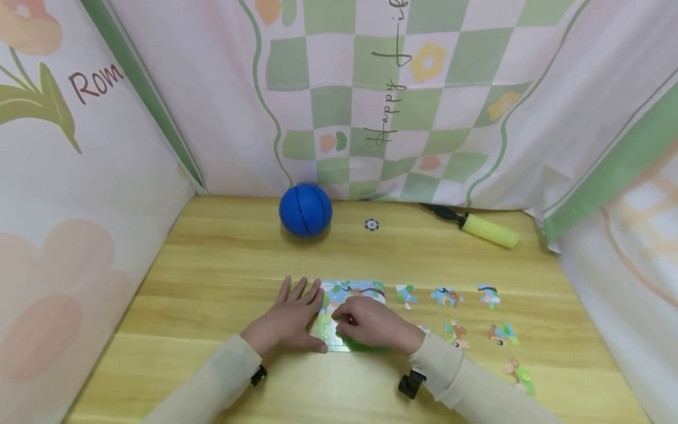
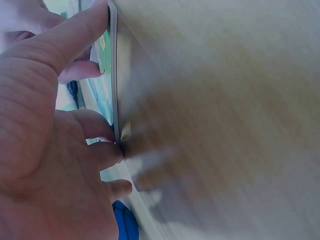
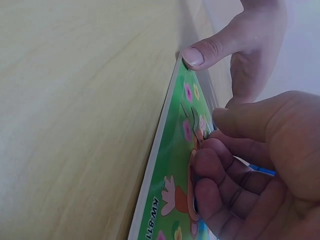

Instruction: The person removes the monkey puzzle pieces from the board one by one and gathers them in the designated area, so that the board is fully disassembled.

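Observation:
A jigsaw puzzle board (image 1: 344, 348) lies on the wooden table, printed with leaves, flowers and animals. My left hand (image 1: 288, 318) is spread along its left side, thumb at the near corner and fingertips against the edge, as the left wrist view shows. Over the board's left middle, my right hand (image 1: 371, 321) has its fingers curled, with thumb and index finger together. At those fingertips, a green puzzle piece (image 2: 103, 52) shows in the left wrist view, pinched close over the board. In the right wrist view, the curled fingers hide part of the board (image 3: 167, 165).
Loose puzzle pieces lie right of the board, among them a blue one (image 1: 406, 296), a brown one (image 1: 457, 334) and a green one (image 1: 521, 377). Farther back are a blue ball (image 1: 305, 210), a small round chip (image 1: 372, 224) and a yellow hand pump (image 1: 487, 229), before a curtain (image 1: 371, 118).

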Motion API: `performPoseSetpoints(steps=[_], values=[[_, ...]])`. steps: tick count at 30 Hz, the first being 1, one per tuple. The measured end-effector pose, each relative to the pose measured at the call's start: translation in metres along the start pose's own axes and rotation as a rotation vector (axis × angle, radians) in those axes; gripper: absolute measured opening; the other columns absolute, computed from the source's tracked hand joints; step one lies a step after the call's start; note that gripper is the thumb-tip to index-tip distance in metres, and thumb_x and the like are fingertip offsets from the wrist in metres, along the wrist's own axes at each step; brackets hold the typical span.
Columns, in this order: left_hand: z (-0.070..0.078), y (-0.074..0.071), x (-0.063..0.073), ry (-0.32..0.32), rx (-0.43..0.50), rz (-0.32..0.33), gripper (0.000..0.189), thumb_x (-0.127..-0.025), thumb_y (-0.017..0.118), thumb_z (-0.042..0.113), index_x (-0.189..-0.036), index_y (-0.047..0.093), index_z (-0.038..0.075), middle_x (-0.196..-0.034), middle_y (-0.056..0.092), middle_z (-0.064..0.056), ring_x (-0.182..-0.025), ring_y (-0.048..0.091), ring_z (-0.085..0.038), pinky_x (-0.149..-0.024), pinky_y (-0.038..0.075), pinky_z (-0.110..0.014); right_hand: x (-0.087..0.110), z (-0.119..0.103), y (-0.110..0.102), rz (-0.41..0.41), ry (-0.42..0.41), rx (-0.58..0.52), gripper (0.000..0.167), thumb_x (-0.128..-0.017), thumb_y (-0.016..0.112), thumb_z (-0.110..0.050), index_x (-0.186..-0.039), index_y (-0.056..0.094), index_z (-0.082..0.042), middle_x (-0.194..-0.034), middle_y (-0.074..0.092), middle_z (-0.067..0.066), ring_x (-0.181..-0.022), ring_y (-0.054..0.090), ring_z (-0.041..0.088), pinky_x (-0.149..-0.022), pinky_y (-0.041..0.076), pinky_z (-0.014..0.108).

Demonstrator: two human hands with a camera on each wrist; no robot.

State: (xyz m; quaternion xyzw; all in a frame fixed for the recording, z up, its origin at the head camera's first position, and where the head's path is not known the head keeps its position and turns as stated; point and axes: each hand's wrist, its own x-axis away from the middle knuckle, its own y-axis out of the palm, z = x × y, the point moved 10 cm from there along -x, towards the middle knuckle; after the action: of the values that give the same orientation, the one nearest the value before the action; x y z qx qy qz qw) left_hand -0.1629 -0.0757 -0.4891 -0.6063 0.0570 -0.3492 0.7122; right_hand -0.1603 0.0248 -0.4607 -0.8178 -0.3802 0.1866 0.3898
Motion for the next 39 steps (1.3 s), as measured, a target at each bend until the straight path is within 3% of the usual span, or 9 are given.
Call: performPoseSetpoints(steps=[13, 18, 25, 31, 36, 39], values=[[-0.002, 0.002, -0.005, -0.019, -0.004, -0.004, 0.121, -0.077, 0.065, 0.08, -0.162, 0.019, 0.008, -0.168, 0.005, -0.01, -0.152, -0.003, -0.038, -0.114, -0.019, -0.057, -0.004, 0.004, -0.004, 0.011, 0.066, -0.069, 0.013, -0.097, 0.069, -0.012, -0.108, 0.074, -0.007, -0.08, 0.063, -0.014, -0.07, 0.059, 0.001, -0.071, 0.053, 0.026], [-0.001, 0.002, -0.005, -0.022, 0.003, -0.005, 0.122, -0.076, 0.067, 0.08, -0.162, 0.02, 0.007, -0.168, 0.006, -0.011, -0.152, -0.002, -0.039, -0.114, -0.019, -0.056, -0.003, 0.005, -0.004, 0.012, 0.094, -0.141, 0.007, -0.098, 0.069, -0.012, -0.105, 0.068, -0.011, -0.081, 0.064, -0.01, -0.07, 0.06, 0.003, -0.067, 0.053, 0.026], [-0.001, 0.001, -0.005, -0.022, 0.01, -0.002, 0.121, -0.076, 0.067, 0.079, -0.162, 0.02, 0.007, -0.167, 0.006, -0.012, -0.152, -0.001, -0.039, -0.113, -0.019, -0.057, 0.009, 0.004, -0.008, 0.042, 0.124, -0.271, 0.009, -0.1, 0.065, -0.008, -0.108, 0.064, -0.011, -0.089, 0.069, -0.003, -0.078, 0.066, 0.008, -0.072, 0.056, 0.027], [-0.001, 0.002, -0.005, -0.021, 0.007, -0.006, 0.121, -0.076, 0.068, 0.078, -0.162, 0.02, 0.007, -0.168, 0.005, -0.012, -0.152, -0.002, -0.039, -0.114, -0.018, -0.057, 0.045, 0.02, -0.027, 0.054, 0.183, -0.313, 0.009, -0.101, 0.065, -0.013, -0.11, 0.066, -0.014, -0.093, 0.069, -0.005, -0.083, 0.067, 0.012, -0.074, 0.057, 0.03], [0.001, 0.002, -0.003, -0.013, 0.005, -0.006, 0.12, -0.077, 0.068, 0.077, -0.162, 0.022, 0.006, -0.168, 0.007, -0.013, -0.152, -0.001, -0.04, -0.114, -0.016, -0.058, 0.093, 0.034, -0.044, 0.051, 0.2, -0.307, 0.012, -0.098, 0.069, -0.017, -0.109, 0.067, -0.011, -0.096, 0.068, -0.005, -0.087, 0.066, 0.012, -0.076, 0.057, 0.029], [0.001, 0.0, -0.002, -0.004, 0.006, 0.001, 0.119, -0.078, 0.068, 0.076, -0.161, 0.023, 0.005, -0.167, 0.009, -0.014, -0.152, 0.001, -0.041, -0.114, -0.015, -0.059, 0.122, 0.04, -0.049, 0.03, 0.238, -0.358, 0.013, -0.1, 0.067, -0.018, -0.109, 0.067, -0.009, -0.097, 0.068, -0.002, -0.088, 0.066, 0.015, -0.075, 0.057, 0.029]])
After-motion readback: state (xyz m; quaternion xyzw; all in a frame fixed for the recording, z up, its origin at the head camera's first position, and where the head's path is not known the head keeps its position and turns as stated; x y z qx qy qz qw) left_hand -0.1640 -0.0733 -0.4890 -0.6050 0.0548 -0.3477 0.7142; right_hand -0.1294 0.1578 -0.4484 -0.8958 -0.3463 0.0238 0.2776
